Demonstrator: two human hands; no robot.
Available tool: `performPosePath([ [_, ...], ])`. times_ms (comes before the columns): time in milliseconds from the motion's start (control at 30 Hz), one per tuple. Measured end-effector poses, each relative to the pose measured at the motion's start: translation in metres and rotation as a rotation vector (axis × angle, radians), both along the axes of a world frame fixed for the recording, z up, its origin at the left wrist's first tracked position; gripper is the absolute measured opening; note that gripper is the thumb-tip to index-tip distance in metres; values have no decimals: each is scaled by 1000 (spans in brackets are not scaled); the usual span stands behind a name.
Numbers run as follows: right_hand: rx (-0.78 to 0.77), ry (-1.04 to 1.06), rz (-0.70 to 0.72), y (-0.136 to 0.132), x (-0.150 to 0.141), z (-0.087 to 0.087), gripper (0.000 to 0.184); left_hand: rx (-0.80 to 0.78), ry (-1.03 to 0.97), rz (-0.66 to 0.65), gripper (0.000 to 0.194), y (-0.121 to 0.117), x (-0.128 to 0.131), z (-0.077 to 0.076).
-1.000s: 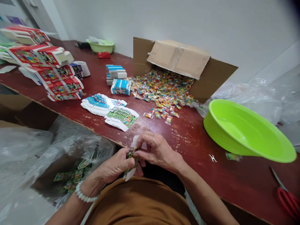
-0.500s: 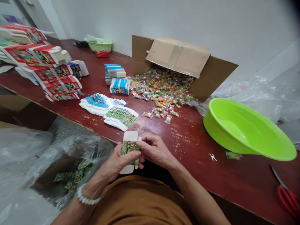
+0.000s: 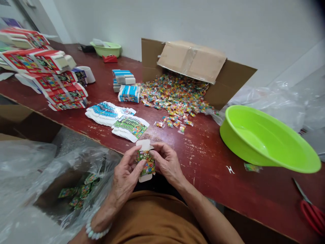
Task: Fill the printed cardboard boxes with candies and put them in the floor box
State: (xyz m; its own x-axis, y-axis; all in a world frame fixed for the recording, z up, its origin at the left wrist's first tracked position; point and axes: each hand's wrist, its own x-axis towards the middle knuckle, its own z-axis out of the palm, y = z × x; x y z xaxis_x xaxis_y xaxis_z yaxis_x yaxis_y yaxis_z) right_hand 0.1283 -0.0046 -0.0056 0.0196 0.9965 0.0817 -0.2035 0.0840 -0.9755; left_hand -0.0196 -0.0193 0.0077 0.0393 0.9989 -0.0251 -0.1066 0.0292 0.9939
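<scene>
The fingers of the left hand (image 3: 128, 173) are curled part-way in, thumb across the front of a small green printed carton (image 3: 146, 161) and fingertips at its side; the right hand (image 3: 166, 161) pinches the opposite upper edge between thumb and forefinger. The carton is held up between the two hands, near the front edge of the red table (image 3: 203, 152), its white end flaps sticking out above and below. Just beyond it lie fanned green cartons (image 3: 132, 127), overlapping fanned blue cartons (image 3: 106, 113). Farther out, wrapped candies (image 3: 175, 91) spill from a cardboard box (image 3: 191, 61) (its flaps spread wide). To the right sit a lime-green basin (image 3: 266, 139), tilted, and red-handled scissors (image 3: 312, 213); to the left, bundled red cartons (image 3: 61, 81) stand stacked.
</scene>
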Motion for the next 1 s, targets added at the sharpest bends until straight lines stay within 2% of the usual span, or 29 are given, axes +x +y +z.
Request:
performPosePath([
  [67,-26,16,18,2,1,0,22,-42,-24,-23,40,3,-2,-2],
  [167,-129,37,88,8,8,3,25,-105,-70,-76,37,7,-4,-5],
  [333,-171,88,168,18,16,10,38,-32,-8,-118,32,11,-6,-9],
  [400,-127,41,190,19,16,11,34,-21,-48,-101,38,11,-7,-8],
  [433,-98,9,189,19,15,11,30,-41,-99,-86,48,11,-7,-6],
  [533,-34,-28,137,14,13,8,26,-224,-271,-117,75,10,-6,-2],
  [633,-20,-89,145,9,12,5,25,-487,-358,-307,68,7,-5,0],
  [700,11,-188,160,7,12,4,27,-569,-371,-348,60,6,-3,-1],
  [867,-63,-208,239,11,14,12,25,-484,-312,-262,57,8,3,-5],
  [1000,-61,-254,256,21,16,19,20,-397,-261,-299,62,10,4,-6],
])
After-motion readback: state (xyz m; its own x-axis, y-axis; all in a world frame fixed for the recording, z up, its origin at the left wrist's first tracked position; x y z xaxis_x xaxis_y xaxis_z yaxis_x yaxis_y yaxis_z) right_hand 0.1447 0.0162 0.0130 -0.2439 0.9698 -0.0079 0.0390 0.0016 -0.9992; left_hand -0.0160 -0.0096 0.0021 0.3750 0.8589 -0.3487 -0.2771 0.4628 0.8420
